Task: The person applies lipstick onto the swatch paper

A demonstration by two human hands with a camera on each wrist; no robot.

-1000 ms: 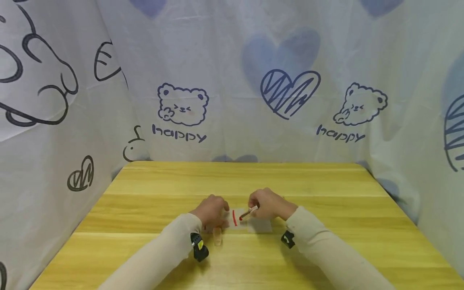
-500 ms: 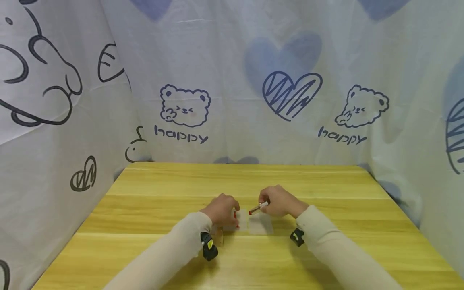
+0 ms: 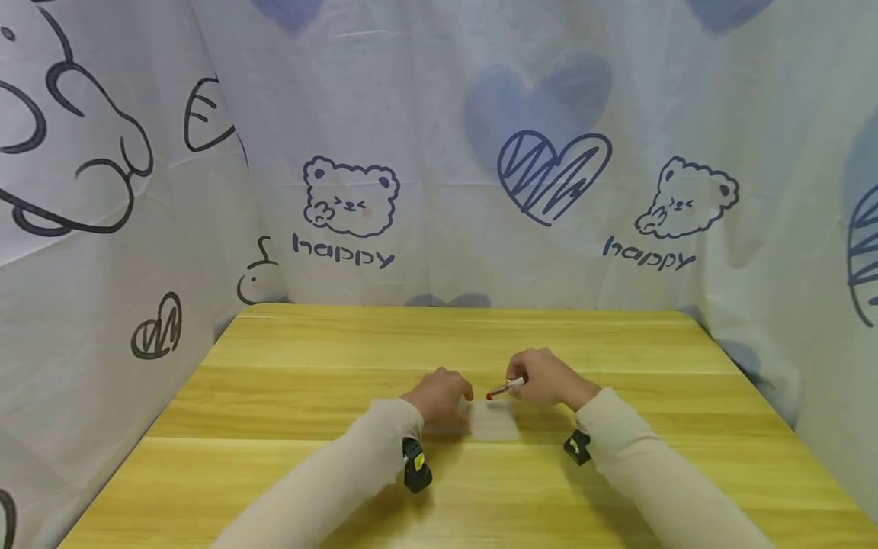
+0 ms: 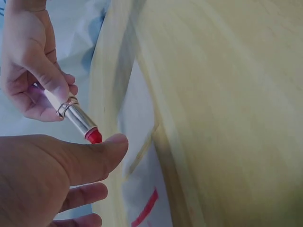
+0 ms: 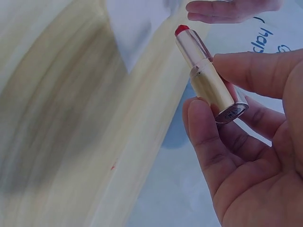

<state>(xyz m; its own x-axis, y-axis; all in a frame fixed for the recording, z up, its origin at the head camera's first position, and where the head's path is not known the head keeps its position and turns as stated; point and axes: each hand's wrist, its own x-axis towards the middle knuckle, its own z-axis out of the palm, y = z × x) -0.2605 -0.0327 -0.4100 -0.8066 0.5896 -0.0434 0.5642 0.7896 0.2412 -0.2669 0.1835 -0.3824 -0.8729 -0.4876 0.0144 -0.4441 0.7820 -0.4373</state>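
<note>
Pale cloth (image 3: 442, 114) printed with bears (image 3: 351, 197) and hearts (image 3: 554, 178) hangs behind the yellow wood-grain table (image 3: 590, 339). It also lines both sides.

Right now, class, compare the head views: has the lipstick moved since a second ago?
Yes. In the head view, the lipstick has moved rightward and slightly toward the far edge of the table.

Lipstick case (image 5: 211, 89) showing glossy metal-look fin.; paper sheet (image 3: 495, 422) reading matt, smooth; tabletop (image 3: 617, 351) displaying wood-grain surf. w/ slight sheen; backdrop (image 3: 439, 114) appearing creased cloth; sleeves (image 3: 329, 473) looking matt cloth.
</note>
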